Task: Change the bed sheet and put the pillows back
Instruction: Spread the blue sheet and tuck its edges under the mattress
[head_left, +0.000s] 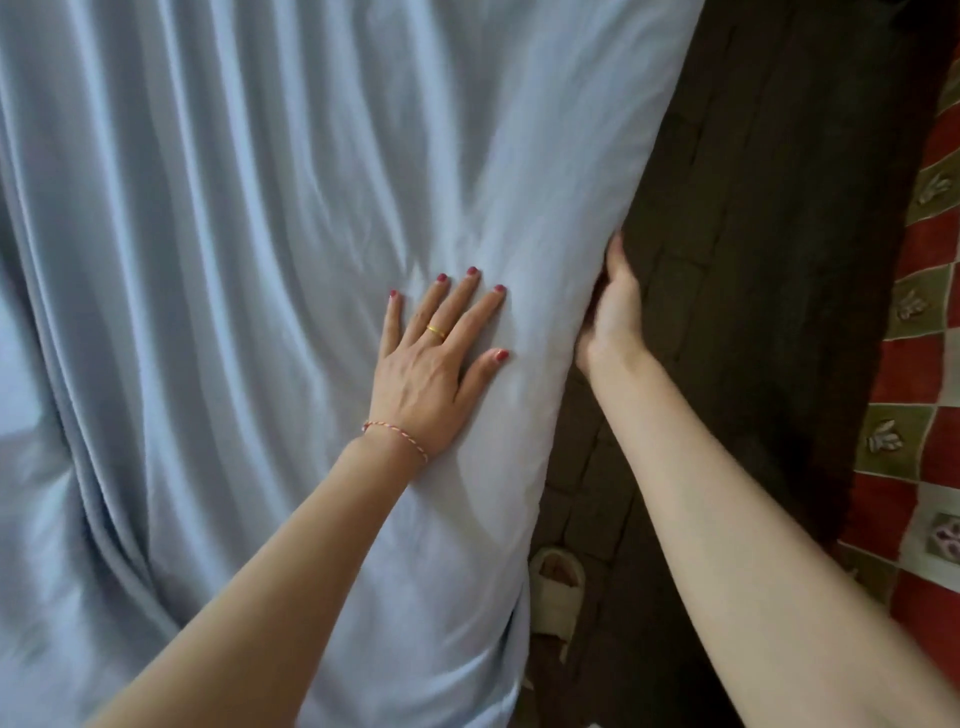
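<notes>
The left hand (434, 364) presses flat, fingers spread, on the pale blue sheet (234, 260). The right hand (613, 306) reaches down the bed's edge; its grip cannot be told.

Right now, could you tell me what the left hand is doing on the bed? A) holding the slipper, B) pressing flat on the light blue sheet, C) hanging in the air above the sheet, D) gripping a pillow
B: the left hand lies flat with fingers spread on the light blue sheet, while the right hand is at the sheet's edge along the side of the bed.
</notes>
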